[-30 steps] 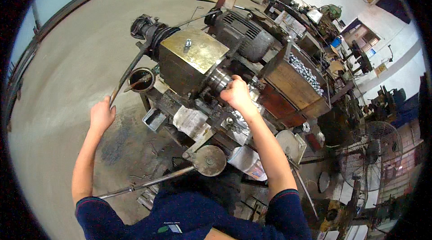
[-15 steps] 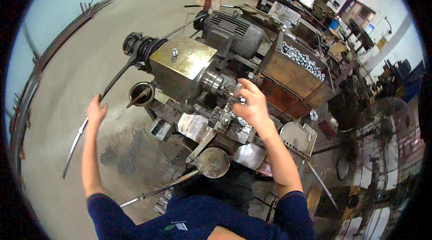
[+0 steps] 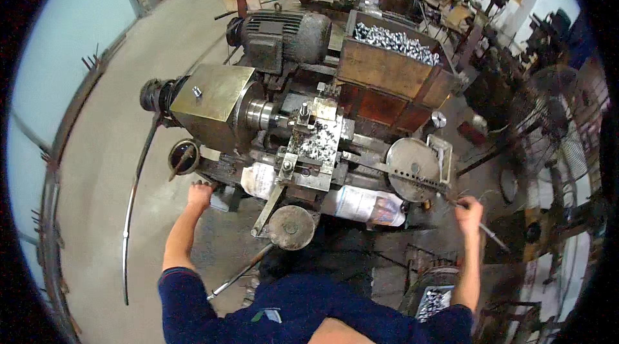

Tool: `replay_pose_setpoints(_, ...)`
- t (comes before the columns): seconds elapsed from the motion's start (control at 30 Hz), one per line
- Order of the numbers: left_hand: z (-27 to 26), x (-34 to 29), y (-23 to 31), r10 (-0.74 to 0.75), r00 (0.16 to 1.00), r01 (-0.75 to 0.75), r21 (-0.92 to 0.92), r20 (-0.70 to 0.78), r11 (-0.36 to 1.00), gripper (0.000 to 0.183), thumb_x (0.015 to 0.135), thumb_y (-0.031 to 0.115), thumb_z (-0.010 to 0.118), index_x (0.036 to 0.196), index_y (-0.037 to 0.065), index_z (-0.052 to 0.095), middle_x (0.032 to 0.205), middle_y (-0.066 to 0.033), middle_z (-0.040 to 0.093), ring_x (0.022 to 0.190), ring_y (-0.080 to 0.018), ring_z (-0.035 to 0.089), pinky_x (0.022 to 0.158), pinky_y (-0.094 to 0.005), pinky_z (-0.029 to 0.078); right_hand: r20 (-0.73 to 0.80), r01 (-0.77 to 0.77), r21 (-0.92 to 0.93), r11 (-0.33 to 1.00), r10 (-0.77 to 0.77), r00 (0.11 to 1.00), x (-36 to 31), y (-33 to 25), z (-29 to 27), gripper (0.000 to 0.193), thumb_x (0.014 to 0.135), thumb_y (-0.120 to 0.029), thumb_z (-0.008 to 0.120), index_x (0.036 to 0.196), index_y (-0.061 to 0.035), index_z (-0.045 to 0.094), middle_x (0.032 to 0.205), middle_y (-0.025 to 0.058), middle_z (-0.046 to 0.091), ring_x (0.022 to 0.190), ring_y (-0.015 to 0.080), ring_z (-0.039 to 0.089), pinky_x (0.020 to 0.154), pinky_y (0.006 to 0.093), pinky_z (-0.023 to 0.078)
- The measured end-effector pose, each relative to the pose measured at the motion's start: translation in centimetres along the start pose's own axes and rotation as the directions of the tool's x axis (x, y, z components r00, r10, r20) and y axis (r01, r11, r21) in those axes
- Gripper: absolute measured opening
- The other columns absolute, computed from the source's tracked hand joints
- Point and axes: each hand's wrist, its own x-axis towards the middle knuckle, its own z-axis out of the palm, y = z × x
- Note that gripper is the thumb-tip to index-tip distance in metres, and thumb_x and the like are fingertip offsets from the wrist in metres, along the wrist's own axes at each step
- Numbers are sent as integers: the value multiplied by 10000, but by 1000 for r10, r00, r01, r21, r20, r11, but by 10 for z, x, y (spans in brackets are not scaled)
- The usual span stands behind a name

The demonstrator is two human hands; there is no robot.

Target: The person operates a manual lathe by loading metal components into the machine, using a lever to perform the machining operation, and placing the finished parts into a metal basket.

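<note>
A small lathe-like machine stands in front of me, its spindle (image 3: pixel 261 114) facing a tool slide (image 3: pixel 316 141) strewn with metal chips. My right hand (image 3: pixel 469 210) is wrapped round a metal lever (image 3: pixel 493 235) beside a round disc (image 3: pixel 414 162) at the machine's right end. My left hand (image 3: pixel 201 196) is closed at the front left of the machine, below a round pot (image 3: pixel 185 157) with a stick in it; what its fingers hold, if anything, is hidden. A long bar lever (image 3: pixel 134 205) hangs untouched at the left. One small metal piece (image 3: pixel 197 91) sits on the brass-coloured headstock cover (image 3: pixel 216 100).
Behind the slide stands a rusty bin (image 3: pixel 387 68) heaped with small shiny metal parts. A motor (image 3: pixel 284 38) sits behind the headstock. Near my right forearm is a tray of parts (image 3: pixel 433 305). A second disc with a rod (image 3: pixel 291 228) juts toward me. A fan (image 3: pixel 558 112) stands right.
My left hand has let go of the long bar lever and moved right, toward the machine's front. My right hand has left the spindle area and taken hold of the right-hand lever. The view has shifted.
</note>
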Motion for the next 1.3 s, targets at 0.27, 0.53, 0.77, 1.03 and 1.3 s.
replay_pose_setpoints(0.27,-20,-3,19,-343,891,412,-212,296,886,339,813,238,534,1151,213,513,1076,-74,594,962,-265,592,767,-385,480,-12,-254,-669,698,332,943,-28,189,-17,431,651,-146,588,1076,-73,577,1101,158,570,1031,312,520,901,475,367)
replay_pose_setpoints(0.53,2,-29,12,-453,870,490,-455,197,744,406,733,234,618,1128,160,558,1046,-126,601,965,-292,576,794,-394,476,-41,-288,-567,772,323,945,-68,158,-8,377,596,-144,515,938,-17,611,803,215,613,709,404,572,680,455,463)
replay_pose_setpoints(0.77,-2,-28,30,-473,873,437,-621,118,651,343,723,192,600,1043,71,589,991,-169,618,941,-340,575,784,-409,467,34,-366,-567,738,464,885,-187,83,2,398,604,-237,623,944,-38,565,718,201,603,697,380,587,644,475,462)
replay_pose_setpoints(1.03,11,-15,25,-386,916,358,-652,107,668,337,778,309,580,1022,77,593,949,-194,613,899,-367,576,751,-432,460,138,-467,-338,817,534,834,-233,9,22,279,526,-156,591,757,-7,547,678,227,589,667,413,576,610,477,460)
replay_pose_setpoints(1.3,30,-12,19,-350,923,368,-621,157,692,361,781,358,595,973,53,600,925,-201,614,864,-371,578,722,-429,468,193,-382,-471,795,516,835,-209,30,19,268,571,-229,585,752,-32,600,704,197,609,691,385,597,651,464,477)
